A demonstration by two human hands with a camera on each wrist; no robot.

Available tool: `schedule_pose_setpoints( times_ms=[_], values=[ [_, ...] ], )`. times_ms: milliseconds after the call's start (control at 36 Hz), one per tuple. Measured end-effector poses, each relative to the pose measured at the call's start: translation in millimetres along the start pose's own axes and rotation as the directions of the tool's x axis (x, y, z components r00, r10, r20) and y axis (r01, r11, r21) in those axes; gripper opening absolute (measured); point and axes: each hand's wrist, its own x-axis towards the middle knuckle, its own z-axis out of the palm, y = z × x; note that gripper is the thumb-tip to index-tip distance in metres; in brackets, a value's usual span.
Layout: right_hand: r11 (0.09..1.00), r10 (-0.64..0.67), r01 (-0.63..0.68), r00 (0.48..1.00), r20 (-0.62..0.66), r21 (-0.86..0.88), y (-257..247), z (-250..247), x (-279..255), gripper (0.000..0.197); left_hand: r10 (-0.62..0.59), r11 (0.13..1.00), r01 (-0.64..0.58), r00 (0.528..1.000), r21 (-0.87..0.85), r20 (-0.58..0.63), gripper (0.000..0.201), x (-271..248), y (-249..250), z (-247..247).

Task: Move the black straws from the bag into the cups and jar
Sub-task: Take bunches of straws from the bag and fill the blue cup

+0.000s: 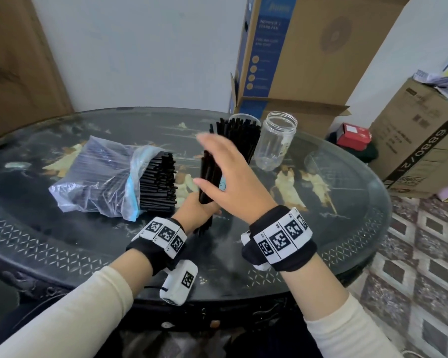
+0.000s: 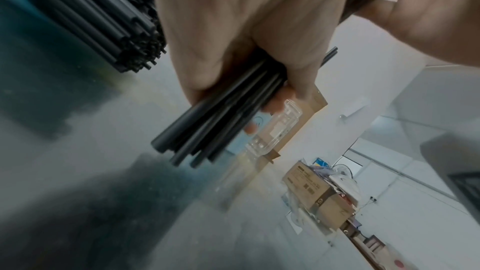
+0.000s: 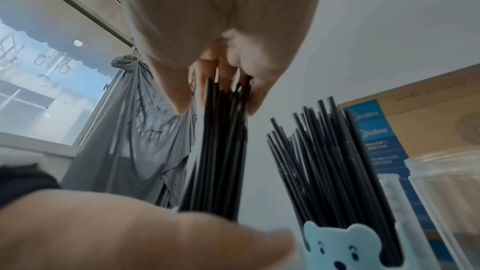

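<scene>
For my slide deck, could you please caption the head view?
Left hand grips a straw bundle upright while the open right hand steadies it, beside the bag and empty jar.

Head view looking down over table (image 1: 62, 241), wrist views close, sharing straw bundle (image 1: 210, 174)

I count one bag (image 1: 96, 174), one clear jar (image 1: 276, 140) and one bear cup (image 3: 345, 247). Three cardboard boxes (image 1: 303, 50) stand behind. The straws (image 1: 210, 177) are too many to count.

Cream sleeves (image 1: 62, 313); black wristbands (image 1: 279, 244) with white marker tags; white box, probably camera (image 1: 179, 285).
</scene>
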Motion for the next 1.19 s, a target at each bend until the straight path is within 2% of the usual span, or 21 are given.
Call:
schedule_pose_setpoints(
  times_ms=[28, 56, 83, 111, 167, 222, 278, 306, 361, 444, 528, 583, 639, 694, 750, 861, 944, 1028, 1083, 1167, 1194],
  values=[
    [0.999, 0.022, -0.020, 0.999, -0.042, 0.051, -2, -4, 0, 0.076, 0.005, 1.000, -0.006, 1.000, -0.025, -0.015, 0.006, -1, 3, -2],
    [0.994, 0.051, -0.042, 0.995, -0.090, 0.098, -3, -7, -2, 0.088, 0.021, 0.999, -0.022, 1.000, -0.041, -0.021, 0.006, -3, 5, -4],
    [0.988, 0.091, -0.074, 0.988, -0.124, 0.136, -3, -10, -3, 0.097, 0.051, 0.997, -0.053, 0.998, -0.050, -0.026, 0.015, -4, 7, -6],
    [0.978, 0.147, -0.125, 0.981, -0.129, 0.168, -1, -12, -6, 0.104, 0.076, 0.996, -0.076, 0.997, -0.051, 0.001, 0.020, -7, 11, -9],
    [0.946, 0.254, -0.238, 0.966, -0.046, 0.219, 1, -17, -9, 0.107, 0.137, 0.990, -0.135, 0.987, -0.028, 0.079, 0.024, -14, 18, -12],
    [0.921, 0.298, -0.307, 0.952, 0.076, 0.240, 5, -18, -12, 0.093, 0.169, 0.985, -0.174, 0.960, 0.002, 0.225, 0.019, -20, 27, -14],
    [0.904, 0.292, -0.323, 0.945, 0.151, 0.278, 10, -17, -15, 0.065, 0.164, 0.976, -0.203, 0.924, 0.078, 0.347, 0.028, -24, 34, -13],
    [0.893, 0.294, -0.335, 0.940, 0.176, 0.300, 11, -15, -16, 0.049, 0.157, 0.974, -0.208, 0.904, 0.088, 0.397, 0.025, -23, 37, -12],
    [0.863, 0.304, -0.365, 0.927, 0.217, 0.348, 13, -11, -17, 0.021, 0.149, 0.983, -0.179, 0.893, 0.032, 0.424, 0.017, -21, 37, -9],
    [0.881, 0.298, -0.356, 0.929, 0.221, 0.310, 13, -11, -13, 0.015, 0.199, 0.980, -0.192, 0.924, -0.053, 0.325, 0.066, -15, 30, -3],
    [0.873, 0.312, -0.368, 0.926, 0.214, 0.318, 19, -21, -3, 0.008, 0.296, 0.955, -0.280, 0.927, -0.100, 0.230, 0.068, -6, 31, 4],
    [0.849, 0.335, -0.377, 0.926, 0.174, 0.370, 23, -33, 5, 0.011, 0.340, 0.940, -0.331, 0.930, -0.084, 0.138, 0.073, 0, 29, 8],
    [0.832, 0.358, -0.358, 0.930, 0.083, 0.423, 28, -48, 13, 0.009, 0.351, 0.936, -0.352, 0.936, -0.029, -0.037, 0.076, 9, 24, 11],
    [0.845, 0.368, -0.317, 0.929, -0.039, 0.432, 33, -64, 20, 0.009, 0.353, 0.935, -0.352, 0.916, 0.039, -0.191, 0.087, 19, 19, 14],
    [0.855, 0.369, -0.291, 0.923, -0.110, 0.428, 39, -74, 26, 0.010, 0.327, 0.945, -0.321, 0.911, 0.064, -0.251, 0.101, 33, 16, 16],
    [0.874, 0.376, -0.302, 0.916, -0.137, 0.380, 53, -78, 39, 0.010, 0.295, 0.955, -0.286, 0.937, 0.072, -0.186, 0.128, 65, 12, 18],
    [0.880, 0.365, -0.291, 0.920, -0.141, 0.376, 58, -76, 44, 0.007, 0.244, 0.970, -0.244, 0.967, 0.010, -0.072, 0.135, 84, 13, 16],
    [0.889, 0.352, -0.290, 0.928, -0.122, 0.354, 63, -71, 49, 0.007, 0.195, 0.981, -0.194, 0.980, -0.009, 0.032, 0.124, 95, 10, 16],
    [0.891, 0.360, -0.306, 0.926, -0.111, 0.336, 68, -65, 51, 0.011, 0.195, 0.980, -0.196, 0.980, 0.045, 0.031, 0.112, 98, 7, 15],
    [0.905, 0.367, -0.323, 0.922, -0.122, 0.278, 72, -54, 52, 0.029, 0.190, 0.974, -0.190, 0.982, 0.124, 0.013, 0.100, 96, 8, 15],
    [0.914, 0.353, -0.310, 0.925, -0.138, 0.260, 73, -51, 52, 0.028, 0.185, 0.974, -0.184, 0.983, 0.135, 0.006, 0.098, 96, 8, 15]
  ],
)
